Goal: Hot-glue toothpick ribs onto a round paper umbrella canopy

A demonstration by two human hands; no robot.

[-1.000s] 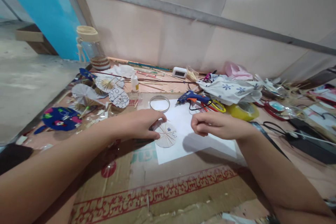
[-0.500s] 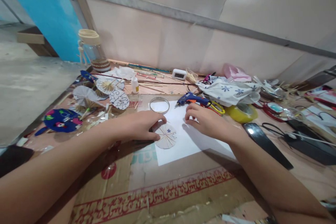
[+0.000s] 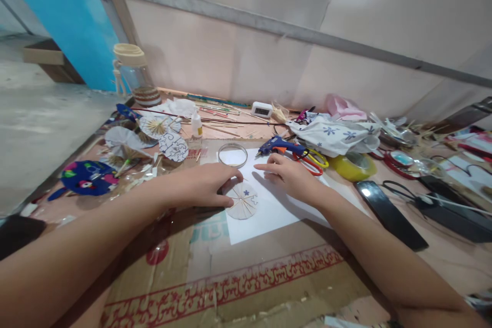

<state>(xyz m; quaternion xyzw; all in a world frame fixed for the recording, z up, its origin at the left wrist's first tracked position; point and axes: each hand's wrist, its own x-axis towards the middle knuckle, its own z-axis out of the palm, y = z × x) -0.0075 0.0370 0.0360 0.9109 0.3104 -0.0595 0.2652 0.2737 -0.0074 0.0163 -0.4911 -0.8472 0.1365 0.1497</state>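
Note:
A small round fan-like disc (image 3: 243,207), pale with thin sticks spreading from its centre and a blue flower mark, lies flat on a white sheet of paper (image 3: 284,215). At its left edge rests my left hand (image 3: 209,184), thumb and forefinger apart, the thumb touching or very near the rim; its other fingers are hidden. To the disc's upper right, my right hand (image 3: 286,174) hovers over the paper with the forefinger stretched out, holding nothing visible. A metal hoop (image 3: 232,164) lies just beyond the disc, and a blue glue gun (image 3: 282,143) lies past my right hand.
Scissors (image 3: 319,158), yellow tape (image 3: 353,165) and a black phone-like object (image 3: 390,215) lie to the right. Several decorated fans (image 3: 172,145) and a blue one (image 3: 90,178) are at left. Behind stand a glue bottle (image 3: 197,125), white clock (image 3: 262,109) and glass jar (image 3: 134,77).
My right hand has shifted slightly left and its forefinger has straightened towards the disc, uncovering more of the scissors. My left hand and the disc stay almost in place.

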